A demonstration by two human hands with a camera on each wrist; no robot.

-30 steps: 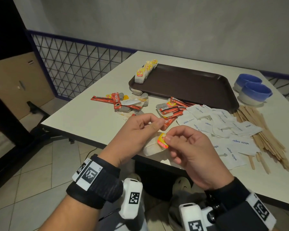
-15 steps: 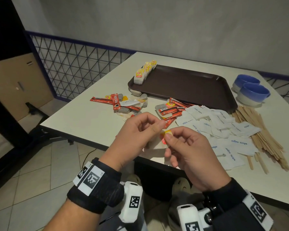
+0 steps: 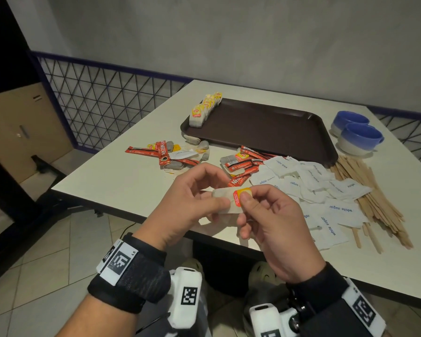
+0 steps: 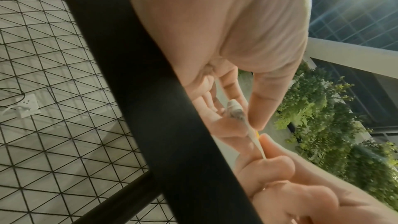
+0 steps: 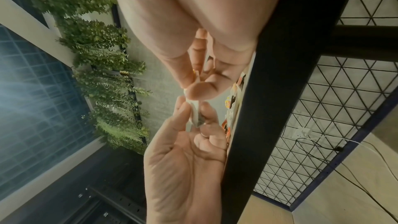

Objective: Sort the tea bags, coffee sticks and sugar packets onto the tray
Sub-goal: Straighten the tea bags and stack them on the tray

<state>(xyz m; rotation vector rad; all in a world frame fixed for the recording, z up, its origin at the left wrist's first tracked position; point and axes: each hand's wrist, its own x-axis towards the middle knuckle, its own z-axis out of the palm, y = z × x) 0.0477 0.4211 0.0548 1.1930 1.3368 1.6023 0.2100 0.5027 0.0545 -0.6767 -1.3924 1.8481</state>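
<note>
Tea bag (image 3: 225,201) pinched between both hands, low centre of the head view, above the table's near edge.

Left hand (image 3: 192,203) grips the bag's left end with thumb and curled fingers; right hand (image 3: 272,222) pinches the red-and-yellow tag (image 3: 241,196) against the bag's right end. Tray (image 3: 277,132), dark brown, upper centre on the white table (image 3: 122,181); row of tea bags (image 3: 204,109) standing along its left rim. Loose coffee sticks (image 3: 163,154) and tea bags, left of centre; second heap of sticks (image 3: 243,164) below the tray. White sugar packets (image 3: 321,190), right of centre, touching wooden stirrers (image 3: 374,198). Two blue cups (image 3: 357,135), upper right.
</note>
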